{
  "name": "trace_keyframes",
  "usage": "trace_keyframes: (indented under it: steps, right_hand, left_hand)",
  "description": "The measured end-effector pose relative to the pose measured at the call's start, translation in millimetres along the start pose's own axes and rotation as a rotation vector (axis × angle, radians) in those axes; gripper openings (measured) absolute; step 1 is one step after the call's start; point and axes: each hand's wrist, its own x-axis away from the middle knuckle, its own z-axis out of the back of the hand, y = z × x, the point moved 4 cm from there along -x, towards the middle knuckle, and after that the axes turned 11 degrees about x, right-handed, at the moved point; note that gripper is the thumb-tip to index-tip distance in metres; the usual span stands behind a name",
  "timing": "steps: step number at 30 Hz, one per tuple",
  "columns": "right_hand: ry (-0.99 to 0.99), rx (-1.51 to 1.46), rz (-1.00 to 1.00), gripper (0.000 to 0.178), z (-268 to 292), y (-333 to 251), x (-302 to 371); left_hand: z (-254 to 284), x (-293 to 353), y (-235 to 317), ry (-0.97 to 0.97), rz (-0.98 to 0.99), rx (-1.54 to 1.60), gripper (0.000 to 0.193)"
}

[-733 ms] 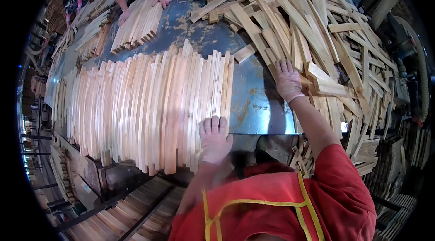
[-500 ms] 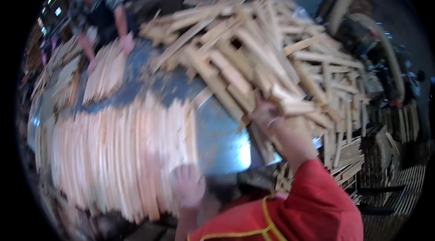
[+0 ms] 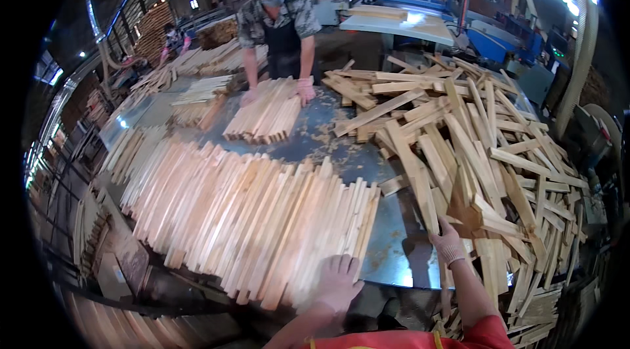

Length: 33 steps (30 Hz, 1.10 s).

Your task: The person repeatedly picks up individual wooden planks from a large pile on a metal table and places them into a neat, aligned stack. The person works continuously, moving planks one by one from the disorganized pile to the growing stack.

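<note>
On metal table (image 3: 394, 244): our left hand (image 3: 338, 282) flat, fingers spread, against near end of aligned slat row (image 3: 249, 224). Right hand (image 3: 447, 239) fingers curled on loose slat (image 3: 420, 185) in pile. Slats judged light, stiff, splintery; we grip mid-length.

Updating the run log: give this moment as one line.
left hand: resting on slat row | right hand: in loose slat pile | co-worker: squaring small stack

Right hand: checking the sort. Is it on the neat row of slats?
No, the right hand reaches into the jumbled pile of slats.
</note>
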Motion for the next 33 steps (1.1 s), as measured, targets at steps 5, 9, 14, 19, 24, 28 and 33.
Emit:
trace_keyframes:
  steps: [5,9,14,19,24,28,33]
  right_hand:
    - [-0.063,-0.149,-0.159,0.05,-103.2,-4.1,33.4]
    - [-0.687,-0.155,0.069,0.054,-134.9,-81.6,42.4]
    - [-0.102,0.348,0.144,0.051,-51.0,-67.5,-21.6]
    - [0.091,0.729,0.073,0.071,-35.0,-30.6,-69.5]
    - [-0.057,0.754,-0.018,0.093,-35.1,-29.9,-105.6]
    - [-0.333,0.16,-0.103,0.095,-22.3,-31.4,-75.6]
    - [-0.617,-0.03,-0.035,0.1,-57.4,-12.7,85.3]
  left_hand:
    - [-23.5,-2.5,5.6,0.095,-0.073,0.019,0.079]
    - [-21.0,-5.8,22.5,0.005,0.019,0.059,0.087]
    - [-43.3,-3.4,18.8,0.098,0.02,-0.039,0.089]
    - [-26.7,-10.6,35.3,0.139,0.036,-0.032,0.072]
    - [-33.6,-11.6,32.2,0.089,0.082,-0.05,0.077]
    - [-40.7,-8.3,27.1,0.15,0.055,-0.047,0.079]
    - [-35.4,-8.8,19.6,0.115,0.048,0.058,0.072]
